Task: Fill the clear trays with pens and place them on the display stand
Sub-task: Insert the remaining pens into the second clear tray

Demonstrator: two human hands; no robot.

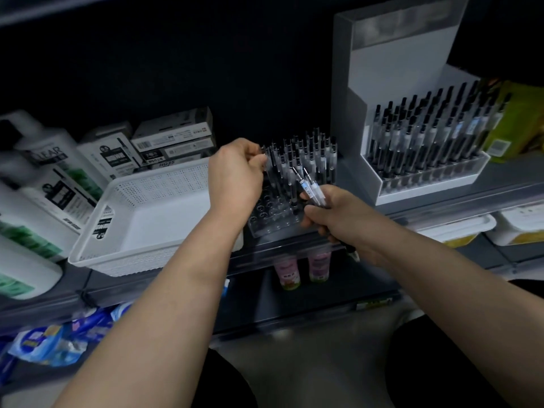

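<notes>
Pens, clear-barrelled with black tips (pixel 312 191), are gripped as a small bundle in the right hand (pixel 332 214), long axes tilted up and to the left, ends fanning out above the closed fingers. Clear plastic tray with hole grid (pixel 272 222) sits on the grey shelf (pixel 441 201), back rows filled with upright pens, front holes empty. Left hand (pixel 235 175) is held over the tray, wrist bent, fingertips pinched on one standing pen's top (pixel 265 151). White tiered display stand (pixel 382 113) stands just right.

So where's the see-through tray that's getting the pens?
The clear tray sits on the shelf mid-picture, between the white basket on its left and the display stand on its right, under both hands.
</notes>
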